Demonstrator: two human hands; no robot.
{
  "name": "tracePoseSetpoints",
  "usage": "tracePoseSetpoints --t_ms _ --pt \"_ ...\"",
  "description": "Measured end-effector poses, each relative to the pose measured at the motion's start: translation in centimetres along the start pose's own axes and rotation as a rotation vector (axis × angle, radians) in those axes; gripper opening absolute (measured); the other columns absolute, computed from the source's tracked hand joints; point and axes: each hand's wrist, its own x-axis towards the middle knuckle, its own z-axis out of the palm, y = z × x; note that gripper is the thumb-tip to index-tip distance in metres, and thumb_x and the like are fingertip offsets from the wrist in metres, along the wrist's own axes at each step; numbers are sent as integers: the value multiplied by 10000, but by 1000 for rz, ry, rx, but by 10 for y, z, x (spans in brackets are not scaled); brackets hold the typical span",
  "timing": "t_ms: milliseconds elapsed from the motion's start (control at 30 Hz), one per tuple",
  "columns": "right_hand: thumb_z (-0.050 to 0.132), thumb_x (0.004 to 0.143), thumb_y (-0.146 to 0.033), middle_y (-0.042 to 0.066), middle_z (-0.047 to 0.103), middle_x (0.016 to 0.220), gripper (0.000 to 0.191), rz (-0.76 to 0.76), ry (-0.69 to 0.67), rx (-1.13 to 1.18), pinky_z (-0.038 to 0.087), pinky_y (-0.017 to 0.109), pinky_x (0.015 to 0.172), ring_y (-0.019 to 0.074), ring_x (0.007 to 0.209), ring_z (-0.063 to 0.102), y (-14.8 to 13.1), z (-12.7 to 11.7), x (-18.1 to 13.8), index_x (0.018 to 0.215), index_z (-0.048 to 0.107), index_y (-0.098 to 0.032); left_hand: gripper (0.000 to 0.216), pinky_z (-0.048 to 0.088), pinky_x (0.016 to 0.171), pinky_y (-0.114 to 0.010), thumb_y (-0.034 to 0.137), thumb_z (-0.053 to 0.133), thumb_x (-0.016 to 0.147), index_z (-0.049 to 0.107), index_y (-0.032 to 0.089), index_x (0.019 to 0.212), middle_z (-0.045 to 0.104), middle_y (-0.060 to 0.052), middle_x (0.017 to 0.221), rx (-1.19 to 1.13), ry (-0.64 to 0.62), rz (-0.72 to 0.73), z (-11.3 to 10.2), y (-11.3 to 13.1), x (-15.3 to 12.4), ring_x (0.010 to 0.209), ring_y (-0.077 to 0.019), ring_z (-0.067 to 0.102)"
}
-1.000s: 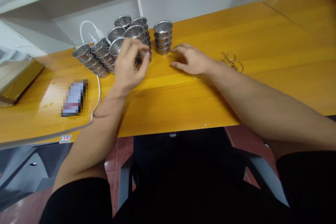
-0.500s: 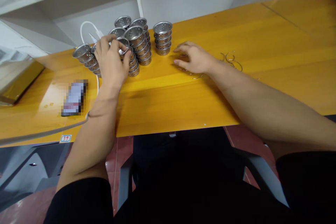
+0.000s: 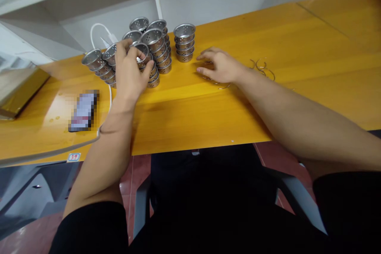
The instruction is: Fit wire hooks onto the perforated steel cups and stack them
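Note:
Perforated metal cups stand in several nested stacks at the left of the table. My left hand is on the front stack, its fingers bent over the rim of the top cup and its thumb at the right side. My palm partly hides the lower cups of that stack. My right hand rests on the tabletop, fingers spread and holding nothing. Thin curved metal wires show under and beside it, partly covered. A separate cup stack stands between my two hands, touched by neither.
More curved wires lie right of my right wrist. A phone with a blurred screen and a white cable are at the left. A cardboard box sits at the far left. Shelving rises behind the orange table.
My left hand has shifted slightly right, and the front stack under it has moved a little the same way. My right hand has stayed in place.

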Motion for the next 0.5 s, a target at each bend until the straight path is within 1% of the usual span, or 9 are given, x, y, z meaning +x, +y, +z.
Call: tracePoseSetpoints --t_ms 67,133,200,233,300,367,433,500 --pt "705 1181 -595 171 715 1755 641 8 -2 17 481 657 1496 458 1691 633 1 0 0 1725 778 -264 389 454 1508 -698 671 927 1047 659 392 1088 750 -40 1508 19 -11 -27 -4 19 0 1660 -328 577" --pt "723 1178 -630 141 720 1757 622 17 -1 42 485 691 1489 469 1694 625 3 1 0 1715 785 -322 405 483 1512 -666 657 928 1047 639 379 1103 733 -51 1530 64 -26 -112 -9 41 0 1684 -349 597" --pt "747 1168 -675 121 725 1753 617 19 5 64 485 713 1487 478 1692 623 5 2 0 1699 792 -364 452 537 1462 -643 641 943 1034 626 372 1211 750 -67 1498 79 -38 -198 -14 55 1 1627 -376 666" --pt "759 1161 -692 128 728 1747 626 14 10 73 484 717 1487 486 1684 628 6 3 0 1690 798 -361 502 559 1437 -638 640 955 1023 617 369 1277 760 -71 1494 80 -39 -222 -14 57 1 1591 -383 696" --pt "773 1151 -711 158 733 1731 652 -2 21 83 482 724 1483 509 1662 643 7 3 1 1677 809 -327 622 574 1412 -654 656 983 993 599 365 1386 766 -67 1527 67 -30 -221 -13 45 2 1542 -379 717" --pt "765 1155 -718 184 734 1723 675 -11 24 76 480 737 1475 527 1657 644 6 3 1 1677 810 -293 711 533 1443 -709 693 1011 960 597 373 1442 752 -49 1576 17 -19 -171 -8 19 3 1560 -372 672" --pt "739 1165 -711 181 731 1731 685 -3 11 57 484 744 1469 521 1670 634 4 2 0 1703 795 -291 769 419 1514 -765 733 1027 940 598 402 1486 739 -33 1599 -116 5 -96 -2 -12 3 1639 -382 572" --pt "722 1166 -697 155 727 1751 689 17 -9 45 492 756 1462 507 1686 622 2 1 -1 1741 771 -322 841 304 1562 -792 764 1024 937 572 426 1560 710 -49 1630 -202 -12 -43 1 -33 4 1754 -411 445"
